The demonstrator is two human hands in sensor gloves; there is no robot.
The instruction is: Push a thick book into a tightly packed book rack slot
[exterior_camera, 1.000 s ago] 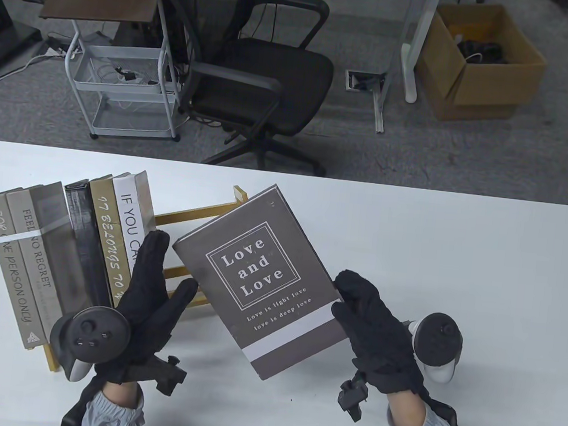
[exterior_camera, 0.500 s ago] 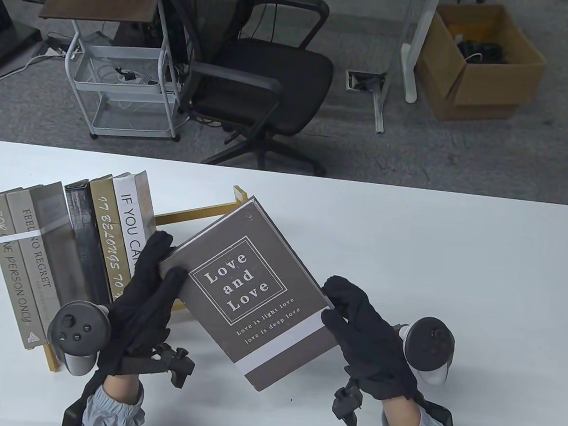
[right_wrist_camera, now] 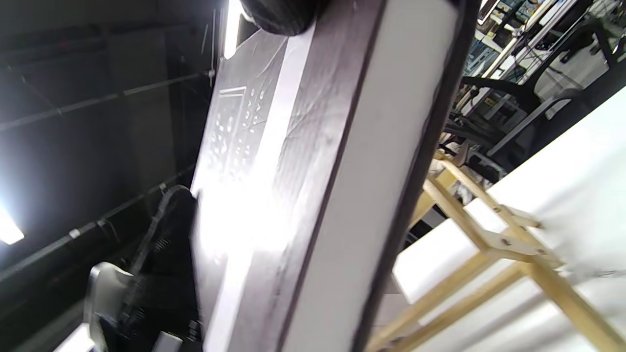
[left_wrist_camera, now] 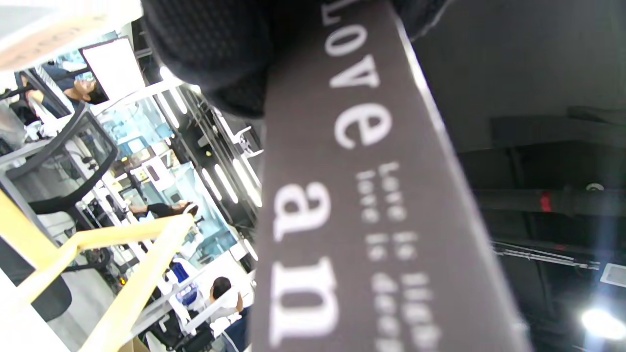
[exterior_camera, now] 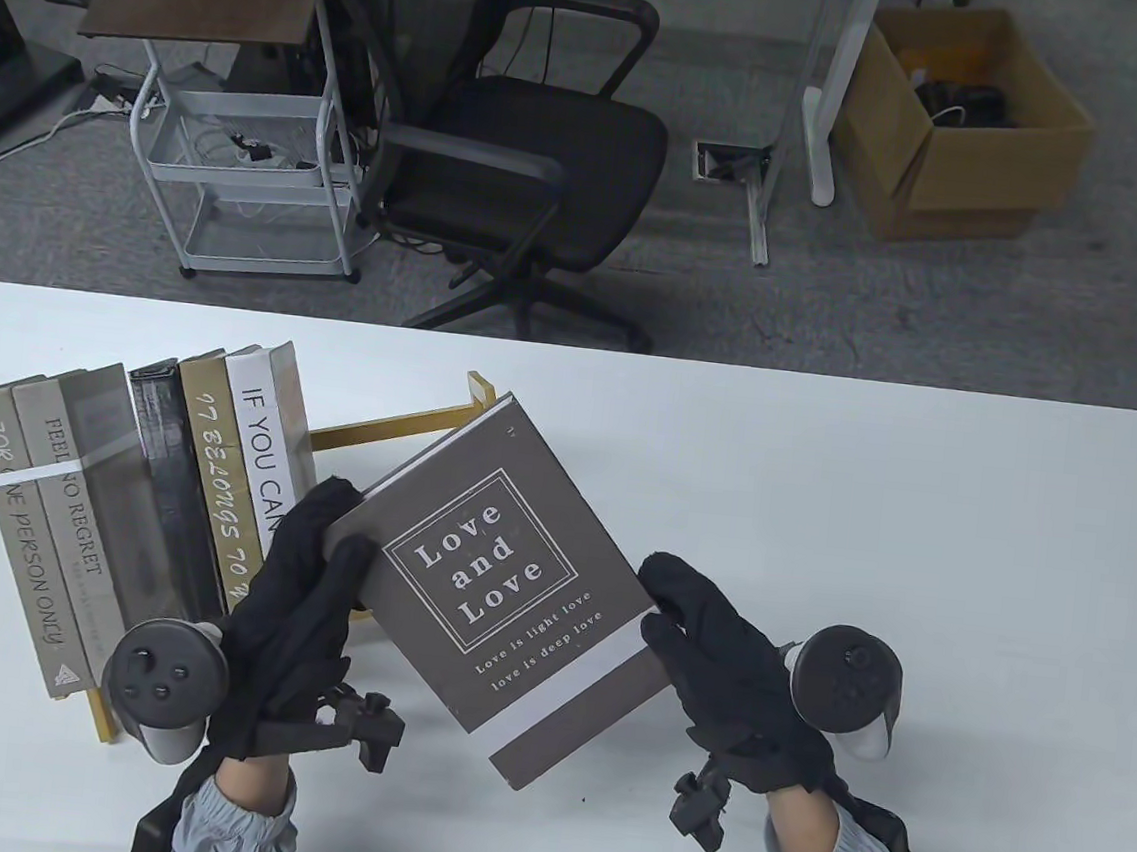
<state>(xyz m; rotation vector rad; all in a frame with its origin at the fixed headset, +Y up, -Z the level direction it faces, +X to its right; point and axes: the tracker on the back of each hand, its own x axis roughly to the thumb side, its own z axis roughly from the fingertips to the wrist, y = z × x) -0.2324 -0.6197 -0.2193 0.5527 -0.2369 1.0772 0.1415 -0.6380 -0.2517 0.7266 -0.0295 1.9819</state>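
Over the tabletop's left half, both hands grip the thick book (exterior_camera: pixel 502 590): left hand (exterior_camera: pixel 295 601) pinching its spine edge, right hand (exterior_camera: pixel 727 662) its opposite edge. Its long axis slants toward the rack (exterior_camera: pixel 398 425); the row of books (exterior_camera: pixel 135 495) lies to the left, nearer the left hand.

open rack (exterior_camera: pixel 398 425) bay right of the leaning books (exterior_camera: pixel 161 487), blocked from above by the tilted grey book (exterior_camera: pixel 503 581), bare table (exterior_camera: pixel 920 530) stretched free at right

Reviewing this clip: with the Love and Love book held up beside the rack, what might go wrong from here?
Three risks:
1. The Love and Love book is tilted, not parallel to the standing books; it may jam against the IF YOU CAN book.
2. The standing books already lean; a push could tip them.
3. The left hand and right hand grip only the edges, so the book might slip.
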